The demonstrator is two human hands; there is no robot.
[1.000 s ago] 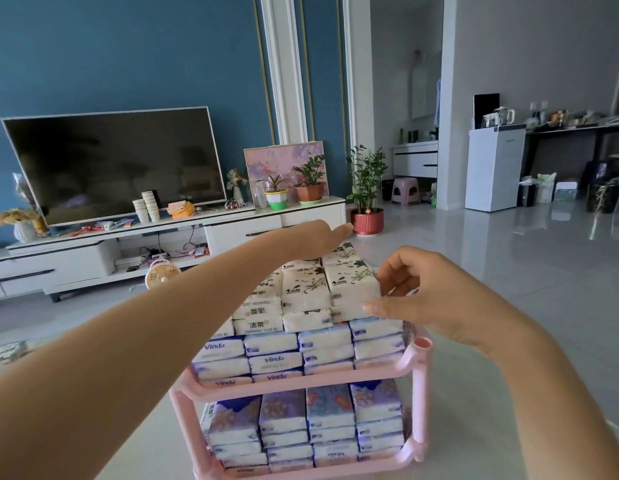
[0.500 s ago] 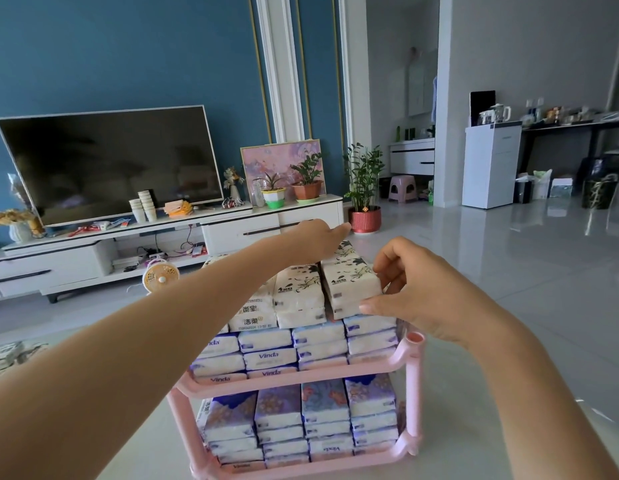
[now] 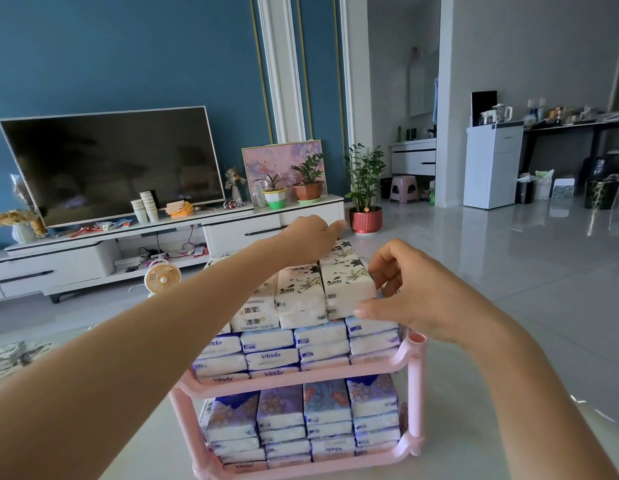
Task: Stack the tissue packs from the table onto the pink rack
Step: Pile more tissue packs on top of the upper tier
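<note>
And here's the pink rack [image 3: 416, 375], two shelves, and it's loaded. The lower shelf packs [image 3: 301, 420] fill their tier side to side, purple and blue wrappers in four columns. Above them the blue-and-white packs [image 3: 271, 358] are layered on the upper shelf, level with the top of the corner post. On those sits the white flowered row [image 3: 301, 292], well above the frame, with nothing at the sides to hold it. The pack in play is the end pack [image 3: 346, 285], rightmost of that row, lying flat on the stack and snug against its neighbour.

Left hand [image 3: 311, 235] reaches right across the row, fingers straight, palm down on the far packs, gripping nothing, just steadying. Right hand [image 3: 415, 296] has the end pack: fingers [image 3: 384, 268] curled against its right side, thumb [image 3: 370, 311] tucked at its near lower corner, a pinch.

This looks like the squaring-up of a placement. The danger, I'd say, is height. That top row has no rail and the end pack sits at the very right edge, so a sideways nudge or a hasty release could slide it off the slick wrappers beneath. Lift the left hand carelessly and the neighbours may shift with it
</note>
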